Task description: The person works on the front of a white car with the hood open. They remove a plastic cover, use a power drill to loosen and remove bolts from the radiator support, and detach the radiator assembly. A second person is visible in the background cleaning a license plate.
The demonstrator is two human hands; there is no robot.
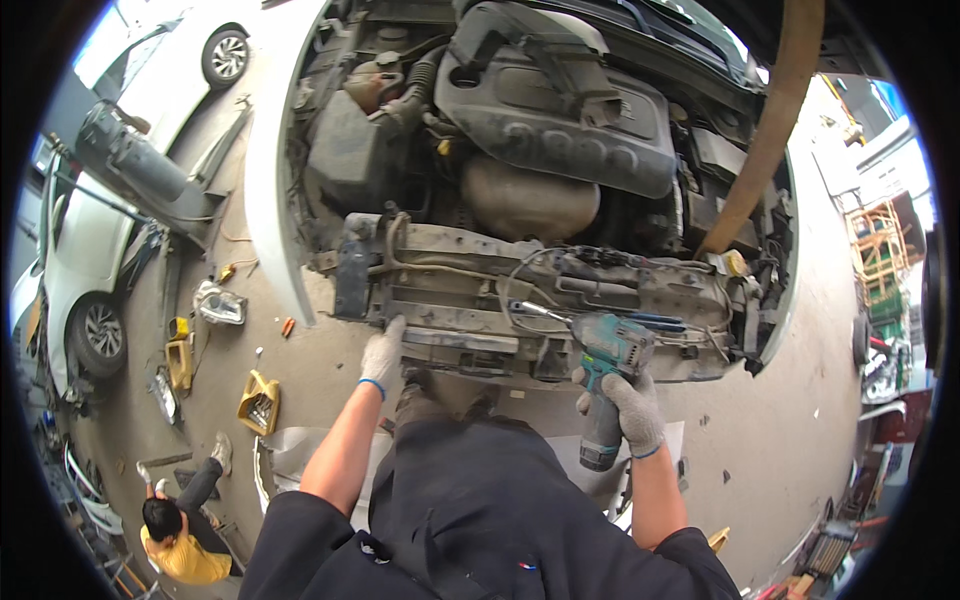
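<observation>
A teal and black cordless impact driver (612, 350) is in my right hand (638, 415), gloved in grey, with the fingers wrapped round its grip. Its long silver socket extension (540, 311) points left over the car's front radiator support (460, 322). At the support's lower left corner, my gloved left hand (381, 358) grips the edge; its fingertips are partly hidden. Blue-handled tools (650, 322) lie on the support to the right of the driver's tip. Behind it are the dusty engine cover (560, 110) and a rounded metal heat shield (530, 200).
A brown strap-like prop (770, 150) rises from the right of the bay. On the left floor lie a headlight (219, 303) and a yellow container of small parts (259, 403). A person in yellow (185, 555) crouches lower left. White cars (75, 250) and a lift post (150, 170) stand beyond.
</observation>
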